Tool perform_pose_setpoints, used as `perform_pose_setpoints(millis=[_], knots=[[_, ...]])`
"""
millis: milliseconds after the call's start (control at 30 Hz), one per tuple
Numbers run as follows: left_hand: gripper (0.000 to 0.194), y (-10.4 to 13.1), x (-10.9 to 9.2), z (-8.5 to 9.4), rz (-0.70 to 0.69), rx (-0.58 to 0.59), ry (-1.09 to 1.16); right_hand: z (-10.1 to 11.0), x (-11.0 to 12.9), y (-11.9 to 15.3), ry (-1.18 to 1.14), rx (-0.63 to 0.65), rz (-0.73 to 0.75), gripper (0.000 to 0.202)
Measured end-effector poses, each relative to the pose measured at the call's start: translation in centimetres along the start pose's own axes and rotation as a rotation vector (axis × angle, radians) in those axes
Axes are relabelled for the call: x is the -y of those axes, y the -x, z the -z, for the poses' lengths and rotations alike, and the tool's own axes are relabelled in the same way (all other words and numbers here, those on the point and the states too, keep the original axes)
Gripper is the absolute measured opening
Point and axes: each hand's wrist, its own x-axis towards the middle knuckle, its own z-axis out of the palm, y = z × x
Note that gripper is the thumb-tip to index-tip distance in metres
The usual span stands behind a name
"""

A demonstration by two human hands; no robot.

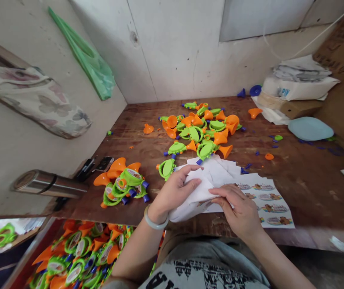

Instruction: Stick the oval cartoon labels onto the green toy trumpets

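Note:
My left hand [179,188], a pale bangle at its wrist, holds a curled white sticker sheet [196,189] between thumb and fingers. With thumb and forefinger my right hand [240,206] pinches the right edge of the same sheet. Its white back faces up, and a bit of print shows at the lower edge. Under and beside my right hand lies a flat sheet of printed bear stickers [276,196]. More white sheets [220,166] lie behind my hands. Just beyond them is a heap of green, orange and blue toy trumpets [193,134], the nearest touching the paper.
Trumpets with stickers [126,180] are piled at the left, near a steel flask [48,184] and a phone [105,163]. A box full of trumpets [84,253] stands below the table edge. At right are a pale blue lid [310,128], stacked papers [301,82] and a cardboard box [340,80].

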Motion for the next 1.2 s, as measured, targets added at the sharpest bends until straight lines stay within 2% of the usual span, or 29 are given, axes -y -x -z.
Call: perform_pose_setpoints(millis=[133, 267, 400, 467, 533, 600, 667, 733, 867, 967, 1067, 1133, 1200], knots=[[0.031, -0.1, -0.3, -0.4, 0.076, 0.015, 0.028, 0.3, 0.1, -0.2, 0.024, -0.061, 0.097, 0.036], [0.036, -0.5, -0.2, -0.4, 0.186, 0.011, 0.095, 0.5, 0.4, 0.6, 0.050, -0.139, 0.184, 0.034], [0.032, -1.1, 0.6, 0.3, 0.157, -0.146, 0.084, 1.4, 0.6, 2.2, 0.015, -0.248, 0.076, 0.037], [0.031, -1.4, 0.8, 0.5, 0.162, -0.167, 0.115, 1.9, 0.3, 2.7, -0.060, -0.280, -0.007, 0.046], [0.033, -1.5, 0.8, 0.4, 0.187, -0.150, 0.188, 2.0, -0.3, 2.9, -0.096, -0.207, -0.065, 0.063], [0.035, -1.6, 0.6, 0.0, 0.191, -0.150, 0.249, 1.9, -1.1, 2.9, -0.094, -0.072, -0.084, 0.077], [0.037, -1.6, 0.5, -0.3, 0.190, -0.149, 0.279, 1.6, -1.5, 2.8, -0.096, 0.025, -0.090, 0.076], [0.039, -1.7, 0.4, -0.5, 0.198, -0.128, 0.298, 1.5, -1.6, 2.7, -0.084, 0.068, -0.108, 0.066], [0.038, -1.8, 0.5, -0.6, 0.177, -0.096, 0.260, 1.5, -0.8, 2.4, -0.062, 0.029, -0.128, 0.062], [0.037, -2.0, 0.8, -0.8, 0.166, -0.033, 0.250, 1.5, -0.3, 2.3, -0.021, -0.039, -0.081, 0.065], [0.038, -2.3, 1.4, -1.3, 0.192, 0.049, 0.259, 1.7, -0.2, 2.3, 0.099, -0.120, 0.032, 0.066], [0.037, -2.6, 2.1, -1.7, 0.209, 0.060, 0.216, 2.0, -0.2, 2.5, 0.184, -0.167, 0.140, 0.067], [0.034, -3.0, 2.9, -2.1, 0.180, 0.035, 0.057, 2.6, -0.2, 2.6, 0.236, -0.174, 0.245, 0.066]])
